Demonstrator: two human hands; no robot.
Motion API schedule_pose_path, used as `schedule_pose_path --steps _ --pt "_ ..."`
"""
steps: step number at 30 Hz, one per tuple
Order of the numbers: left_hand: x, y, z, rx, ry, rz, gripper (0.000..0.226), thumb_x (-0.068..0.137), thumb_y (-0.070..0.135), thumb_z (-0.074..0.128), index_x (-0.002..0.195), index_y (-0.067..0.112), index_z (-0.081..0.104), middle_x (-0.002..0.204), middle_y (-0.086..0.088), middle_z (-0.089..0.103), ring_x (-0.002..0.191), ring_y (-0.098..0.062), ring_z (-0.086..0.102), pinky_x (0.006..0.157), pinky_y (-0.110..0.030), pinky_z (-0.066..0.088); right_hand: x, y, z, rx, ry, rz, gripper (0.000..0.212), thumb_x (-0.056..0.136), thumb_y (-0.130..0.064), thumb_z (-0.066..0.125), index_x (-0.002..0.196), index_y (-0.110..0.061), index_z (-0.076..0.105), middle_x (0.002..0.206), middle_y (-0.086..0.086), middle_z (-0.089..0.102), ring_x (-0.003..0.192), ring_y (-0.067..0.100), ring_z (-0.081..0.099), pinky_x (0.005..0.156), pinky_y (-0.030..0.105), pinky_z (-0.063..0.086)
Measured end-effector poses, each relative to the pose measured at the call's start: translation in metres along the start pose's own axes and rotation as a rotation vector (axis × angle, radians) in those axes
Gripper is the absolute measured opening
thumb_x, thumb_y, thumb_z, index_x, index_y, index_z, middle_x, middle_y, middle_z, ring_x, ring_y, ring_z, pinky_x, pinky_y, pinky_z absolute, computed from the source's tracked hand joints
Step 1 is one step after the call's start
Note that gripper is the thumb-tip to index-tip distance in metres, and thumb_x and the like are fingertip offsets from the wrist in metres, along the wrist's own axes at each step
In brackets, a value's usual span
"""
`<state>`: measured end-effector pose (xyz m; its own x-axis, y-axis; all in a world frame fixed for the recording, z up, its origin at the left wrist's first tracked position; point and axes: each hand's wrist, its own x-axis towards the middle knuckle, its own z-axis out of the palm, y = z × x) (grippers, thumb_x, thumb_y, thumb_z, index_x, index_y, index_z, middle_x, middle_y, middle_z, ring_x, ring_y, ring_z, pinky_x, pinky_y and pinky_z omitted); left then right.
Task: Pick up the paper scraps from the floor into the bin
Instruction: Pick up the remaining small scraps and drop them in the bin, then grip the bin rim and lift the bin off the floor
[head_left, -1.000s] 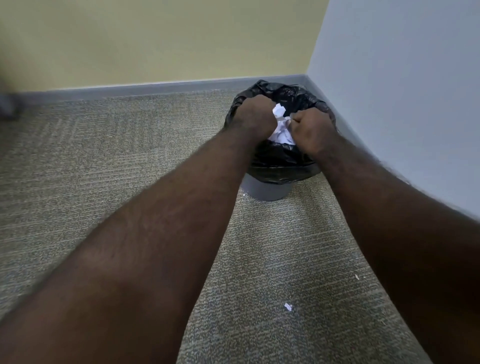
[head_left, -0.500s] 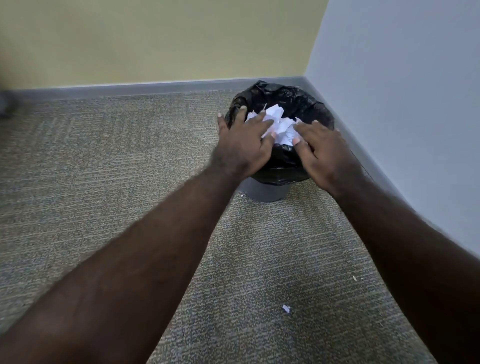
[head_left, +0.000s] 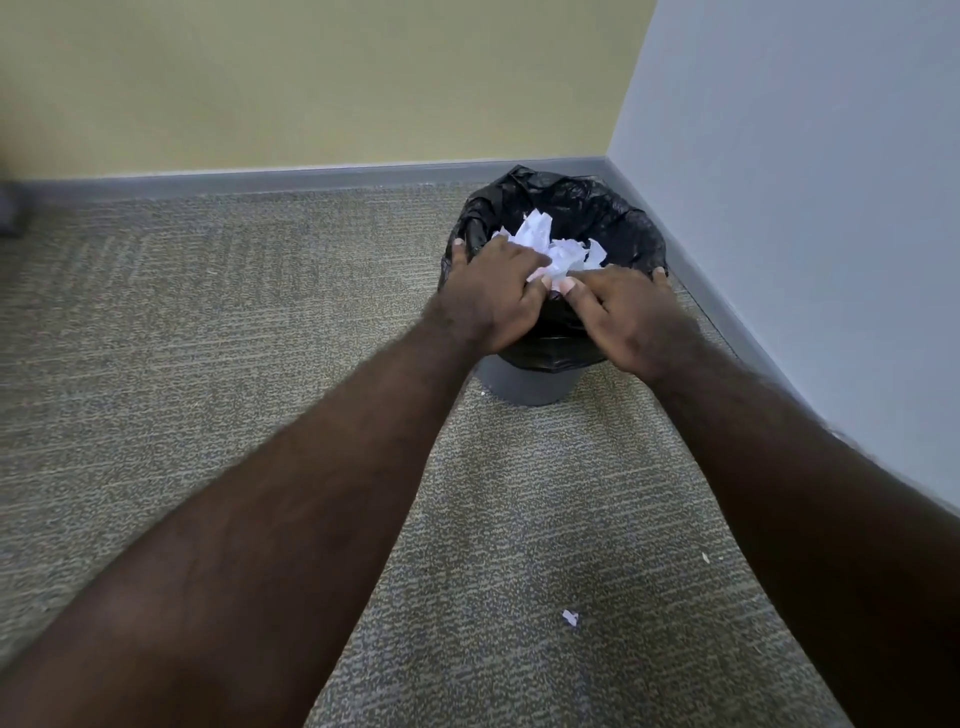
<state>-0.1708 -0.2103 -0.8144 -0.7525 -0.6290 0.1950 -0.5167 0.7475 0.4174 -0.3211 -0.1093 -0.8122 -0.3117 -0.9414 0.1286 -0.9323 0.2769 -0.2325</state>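
There, in the upper right of the frame, a small gray bin (head_left: 524, 382) with a black bag (head_left: 613, 218) stood in the corner. White paper scraps (head_left: 550, 247) filled its top. The left hand (head_left: 493, 301) and the right hand (head_left: 628, 317) lay flat on the heap, fingers straight, their grip wide and holding nothing. One tiny scrap (head_left: 570, 617) lay on the carpet floor (head_left: 208, 322), lower right.

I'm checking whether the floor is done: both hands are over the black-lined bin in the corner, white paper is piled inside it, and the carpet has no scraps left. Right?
Not quite. The head view shows a small white scrap still on the carpet, between the forearms. The rest holds: left hand and right hand over the black-lined bin, white paper piled inside.
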Motion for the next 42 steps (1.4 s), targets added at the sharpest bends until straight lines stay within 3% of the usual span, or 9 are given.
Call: schedule_pose_path --steps 7,10,12,14,18,23,33,39,42 --pt "-0.027 -0.014 0.0 -0.335 0.452 -0.199 0.035 0.094 0.022 0.048 0.127 0.016 0.058 0.131 -0.003 0.054 0.121 -0.015 0.047 0.106 -0.036 0.042 -0.017 0.014 -0.005 0.219 0.408 0.113 0.042 0.099 -0.04 0.037 0.125 -0.018 0.062 0.124 0.005 0.061 0.115 0.02 0.053 0.101 0.04 0.043" --pt "-0.029 -0.021 0.0 -0.479 0.517 -0.438 0.028 0.093 0.014 0.052 0.12 0.015 0.059 0.116 -0.001 0.057 0.098 -0.008 0.055 0.066 -0.002 0.043 -0.025 0.018 -0.01 0.326 0.51 0.266 0.031 0.097 -0.03 0.05 0.118 -0.013 0.065 0.108 0.001 0.06 0.096 0.012 0.053 0.088 0.018 0.041" --pt "-0.025 -0.027 0.001 -0.664 0.511 -0.605 0.02 0.09 0.011 0.052 0.109 0.016 0.059 0.092 0.003 0.061 0.076 -0.006 0.056 0.049 -0.01 0.043 -0.024 0.024 -0.009 0.442 0.483 0.421 0.027 0.095 -0.029 0.055 0.116 -0.013 0.062 0.097 -0.005 0.059 0.087 0.011 0.052 0.076 0.01 0.039" --pt "-0.018 -0.03 0.003 -0.796 0.471 -0.727 0.011 0.083 0.017 0.052 0.091 0.02 0.059 0.077 0.004 0.059 0.068 -0.016 0.055 0.053 -0.025 0.044 -0.02 0.03 -0.007 0.585 0.406 0.612 0.039 0.089 -0.045 0.057 0.116 -0.017 0.058 0.101 0.001 0.063 0.089 0.018 0.059 0.081 0.024 0.047" --pt "-0.007 -0.024 -0.001 -0.967 0.345 -0.849 0.025 0.087 0.034 0.055 0.086 0.01 0.064 0.081 -0.007 0.063 0.06 -0.019 0.053 0.052 -0.023 0.037 -0.011 0.031 -0.008 0.908 0.184 0.744 0.043 0.09 -0.056 0.052 0.096 -0.014 0.061 0.081 0.003 0.064 0.055 0.015 0.055 0.055 0.027 0.051" --pt "0.001 -0.014 -0.005 -0.966 0.23 -0.91 0.068 0.071 0.061 0.053 0.115 0.01 0.066 0.111 -0.012 0.072 0.109 -0.033 0.066 0.094 -0.047 0.052 -0.004 0.026 -0.013 1.025 0.084 0.83 0.04 0.091 -0.058 0.051 0.107 -0.023 0.062 0.079 0.001 0.065 0.041 0.006 0.042 0.043 0.015 0.041" --pt "0.004 -0.012 0.001 -0.981 0.252 -0.894 0.055 0.076 0.053 0.061 0.109 0.009 0.068 0.104 -0.011 0.074 0.109 -0.031 0.066 0.093 -0.048 0.053 0.001 0.027 -0.003 1.103 0.061 0.854 0.041 0.09 -0.056 0.054 0.111 -0.022 0.062 0.08 0.001 0.069 0.037 0.003 0.043 0.043 0.014 0.042" --pt "0.01 -0.015 0.003 -1.064 0.251 -0.837 0.025 0.087 0.04 0.063 0.078 0.016 0.063 0.067 -0.001 0.06 0.053 -0.016 0.052 0.05 -0.023 0.041 0.006 0.027 -0.001 1.127 0.043 0.857 0.044 0.091 -0.054 0.056 0.114 -0.018 0.062 0.084 0.006 0.076 0.032 0.003 0.045 0.04 0.017 0.043" --pt "0.015 -0.014 0.004 -1.085 0.264 -0.828 0.02 0.088 0.032 0.067 0.079 0.015 0.062 0.08 -0.005 0.066 0.062 -0.017 0.06 0.052 -0.025 0.05 0.008 0.026 -0.002 1.135 0.024 0.861 0.039 0.091 -0.054 0.055 0.107 -0.018 0.061 0.081 0.008 0.076 0.031 0.003 0.044 0.04 0.017 0.043"
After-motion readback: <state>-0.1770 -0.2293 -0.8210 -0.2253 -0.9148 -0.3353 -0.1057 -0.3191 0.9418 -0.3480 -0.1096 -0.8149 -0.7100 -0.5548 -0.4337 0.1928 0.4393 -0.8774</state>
